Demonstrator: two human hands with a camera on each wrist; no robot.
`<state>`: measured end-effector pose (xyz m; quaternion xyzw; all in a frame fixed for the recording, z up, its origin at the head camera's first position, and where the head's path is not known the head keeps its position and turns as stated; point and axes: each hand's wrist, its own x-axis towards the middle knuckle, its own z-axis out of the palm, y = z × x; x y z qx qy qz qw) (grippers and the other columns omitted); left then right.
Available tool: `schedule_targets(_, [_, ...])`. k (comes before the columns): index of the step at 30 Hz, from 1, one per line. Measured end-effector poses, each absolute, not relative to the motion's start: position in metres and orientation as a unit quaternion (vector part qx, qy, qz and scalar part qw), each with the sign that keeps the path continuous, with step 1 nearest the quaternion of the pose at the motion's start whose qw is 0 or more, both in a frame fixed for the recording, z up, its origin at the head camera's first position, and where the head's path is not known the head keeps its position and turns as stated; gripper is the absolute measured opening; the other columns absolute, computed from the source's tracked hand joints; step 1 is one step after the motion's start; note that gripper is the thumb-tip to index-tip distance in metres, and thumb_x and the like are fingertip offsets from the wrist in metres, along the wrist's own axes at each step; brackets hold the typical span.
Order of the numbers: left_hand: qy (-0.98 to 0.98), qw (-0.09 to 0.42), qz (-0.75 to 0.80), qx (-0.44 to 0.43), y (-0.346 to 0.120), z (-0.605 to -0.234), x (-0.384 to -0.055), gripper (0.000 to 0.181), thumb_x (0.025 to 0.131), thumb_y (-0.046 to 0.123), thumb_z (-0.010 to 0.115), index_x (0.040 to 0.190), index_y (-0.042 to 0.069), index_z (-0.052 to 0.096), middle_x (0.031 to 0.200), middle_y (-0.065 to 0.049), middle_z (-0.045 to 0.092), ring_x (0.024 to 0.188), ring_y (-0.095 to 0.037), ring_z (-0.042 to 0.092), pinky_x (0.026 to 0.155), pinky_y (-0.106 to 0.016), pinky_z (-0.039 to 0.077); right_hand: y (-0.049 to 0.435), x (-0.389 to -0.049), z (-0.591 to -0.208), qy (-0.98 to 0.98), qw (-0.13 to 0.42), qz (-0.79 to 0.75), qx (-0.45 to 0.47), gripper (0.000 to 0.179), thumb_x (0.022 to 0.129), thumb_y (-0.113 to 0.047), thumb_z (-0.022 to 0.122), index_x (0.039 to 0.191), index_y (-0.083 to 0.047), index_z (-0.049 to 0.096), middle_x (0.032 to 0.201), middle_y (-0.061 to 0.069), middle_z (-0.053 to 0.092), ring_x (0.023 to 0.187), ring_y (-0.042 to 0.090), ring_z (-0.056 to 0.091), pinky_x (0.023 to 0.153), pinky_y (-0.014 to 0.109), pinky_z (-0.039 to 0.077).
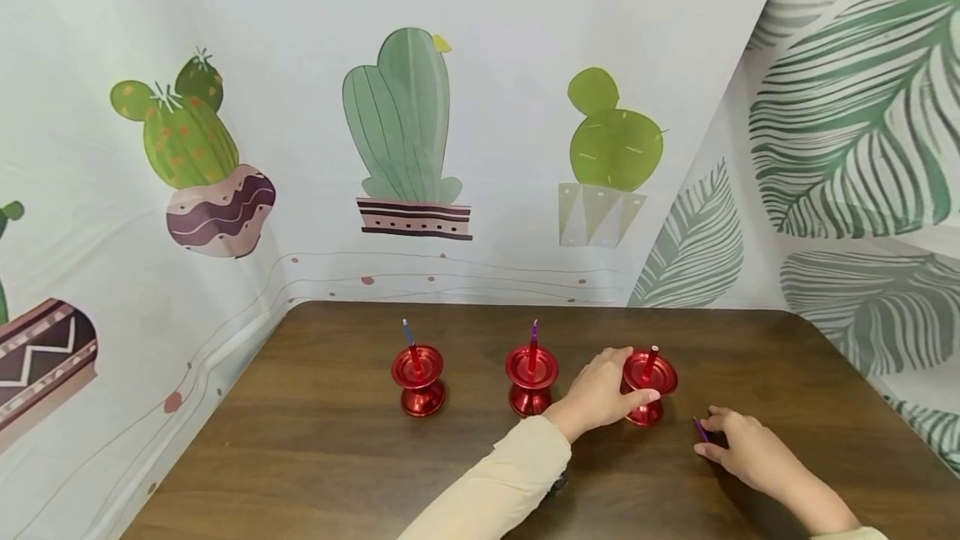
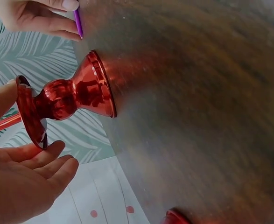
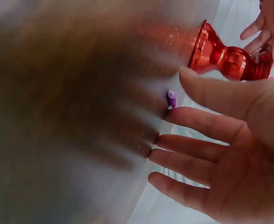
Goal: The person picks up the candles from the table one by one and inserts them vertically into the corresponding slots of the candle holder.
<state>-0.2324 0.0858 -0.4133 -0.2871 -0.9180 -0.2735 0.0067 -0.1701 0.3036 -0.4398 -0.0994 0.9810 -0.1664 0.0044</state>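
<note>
My left hand (image 1: 600,390) holds the rightmost red candle holder (image 1: 647,415) by its dish, thumb on the near side of the rim and fingers at the other. The holder stands upright on the table, its short red tube (image 1: 651,363) rising from the dish without a candle in it. To the right, a thin purple candle (image 1: 701,429) lies on the tabletop. Around it reaches my right hand (image 1: 750,448), fingertips down at the table. In the right wrist view the candle (image 3: 172,98) shows between thumb and forefinger, which stand apart.
Two more red holders stand in line to the left: the middle one (image 1: 531,398) bears a purple candle (image 1: 535,332), the far left one (image 1: 422,398) a blue candle (image 1: 407,332). Behind the brown wooden table (image 1: 300,440) hangs a patterned cloth (image 1: 510,107).
</note>
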Motion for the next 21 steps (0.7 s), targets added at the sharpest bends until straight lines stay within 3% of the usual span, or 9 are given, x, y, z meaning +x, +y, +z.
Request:
schedule_targets(3, [-0.918,0.007,-0.274,-0.286,0.0857,-0.4126,-0.2326,0.068,0.087,0.045,0.068,0.139,0.009,0.048,0.131,0.000,0.055,0.118,-0.012,0.053,0.098,-0.024,0.044,0.2988,-0.1705,-0.4382,0.982,-0.029,-0.166,-0.090,0.014,0.077,-0.009,0.078,0.080,-0.001,0.067,0.091,0.023,0.065,0.077,0.036,0.064,0.065,0.048,0.052])
schedule_targets(7, [-0.919,0.010,-0.270,-0.287,0.0858,-0.4120,-0.2325,0.068,0.087,0.045,0.068,0.139,0.008,0.048,0.132,-0.001,0.055,0.119,-0.012,0.053,0.098,-0.024,0.043,0.2943,-0.1701,-0.4378,0.982,-0.039,-0.165,-0.080,0.023,0.077,-0.001,0.074,0.070,-0.010,0.054,0.075,0.001,0.051,0.062,0.016,0.046,0.051,0.033,0.040])
schedule_targets(13, [-0.922,0.016,-0.253,-0.292,0.0857,-0.4103,-0.2311,0.067,0.088,0.046,0.067,0.139,0.007,0.048,0.133,-0.001,0.055,0.120,-0.012,0.052,0.099,-0.024,0.043,0.2927,-0.1682,-0.4398,0.983,-0.064,-0.137,-0.108,0.026,0.075,0.005,0.068,0.066,-0.011,0.050,0.076,0.002,0.044,0.063,0.014,0.043,0.050,0.027,0.038])
schedule_targets(21, [-0.923,0.019,-0.249,-0.292,0.0860,-0.4110,-0.2303,0.067,0.088,0.046,0.066,0.139,0.007,0.048,0.133,-0.001,0.054,0.120,-0.012,0.052,0.098,-0.023,0.043,0.2960,-0.1697,-0.4320,0.982,-0.040,-0.170,-0.074,0.018,0.082,0.005,0.062,0.074,-0.008,0.050,0.077,0.004,0.046,0.065,0.018,0.043,0.052,0.031,0.036])
